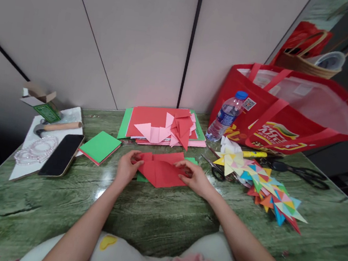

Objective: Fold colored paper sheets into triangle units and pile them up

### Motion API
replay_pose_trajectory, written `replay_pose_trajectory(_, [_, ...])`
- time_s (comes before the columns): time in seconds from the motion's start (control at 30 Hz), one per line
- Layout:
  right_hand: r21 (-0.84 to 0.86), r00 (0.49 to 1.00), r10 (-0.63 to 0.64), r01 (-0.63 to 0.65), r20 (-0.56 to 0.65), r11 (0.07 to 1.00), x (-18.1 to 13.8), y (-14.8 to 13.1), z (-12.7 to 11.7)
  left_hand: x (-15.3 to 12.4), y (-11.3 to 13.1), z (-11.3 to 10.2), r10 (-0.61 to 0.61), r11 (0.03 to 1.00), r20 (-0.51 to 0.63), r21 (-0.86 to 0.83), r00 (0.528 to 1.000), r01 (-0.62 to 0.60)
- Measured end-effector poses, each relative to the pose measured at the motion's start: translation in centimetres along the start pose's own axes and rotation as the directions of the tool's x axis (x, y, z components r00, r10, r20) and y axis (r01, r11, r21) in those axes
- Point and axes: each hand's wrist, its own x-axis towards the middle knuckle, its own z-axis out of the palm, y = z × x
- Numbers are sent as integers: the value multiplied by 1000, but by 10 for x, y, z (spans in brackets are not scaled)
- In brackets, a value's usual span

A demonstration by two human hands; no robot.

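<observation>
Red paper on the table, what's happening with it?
A person holds the creased red paper by its sides, with the left hand and right hand. Some green paper shows from beneath it. Folded pink paper lies beyond, and a colorful heap of folded paper pieces lies to the right.

Matt red paper (167, 175), glossy tabletop (58, 205), clear plastic bottle (226, 117); wooden hammer handle (65, 126)

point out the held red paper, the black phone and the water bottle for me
Held red paper (163, 174): head view, on the middle of its facing surface
Black phone (61, 155): head view, on the middle of its dark screen
Water bottle (226, 117): head view, on the blue label around its body
</observation>
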Motion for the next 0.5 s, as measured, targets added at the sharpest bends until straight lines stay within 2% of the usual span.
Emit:
replay_pose_trajectory(0.1, [-7, 985, -103, 105, 141, 994, -2, -7, -2, -3, 4, -1, 44, 996, -3, 78, 999, -44])
replay_pose_trajectory(0.17, [-52, 966, -169, 183, 198, 982, -2, -11, -3, -6, 9, 0, 111, 974, 13, 197, 994, -111])
replay_pose_trajectory(0.27, [-110, 949, -196, 229, 247, 967, -2, -13, -4, -13, 17, 5, 226, 884, 152, 383, 962, -268])
replay_pose_trajectory(0.3, [-127, 948, -190, 228, 257, 965, -2, -13, -4, -16, 19, 8, 245, 872, 225, 374, 943, -316])
replay_pose_trajectory(0.37, [-155, 947, -169, 216, 272, 964, -2, -13, -4, -22, 22, 14, 266, 895, 364, 251, 893, -369])
replay_pose_trajectory(0.5, [-170, 946, -151, 206, 287, 964, -2, -12, -4, -33, 22, 27, 297, 916, 456, 111, 839, -385])
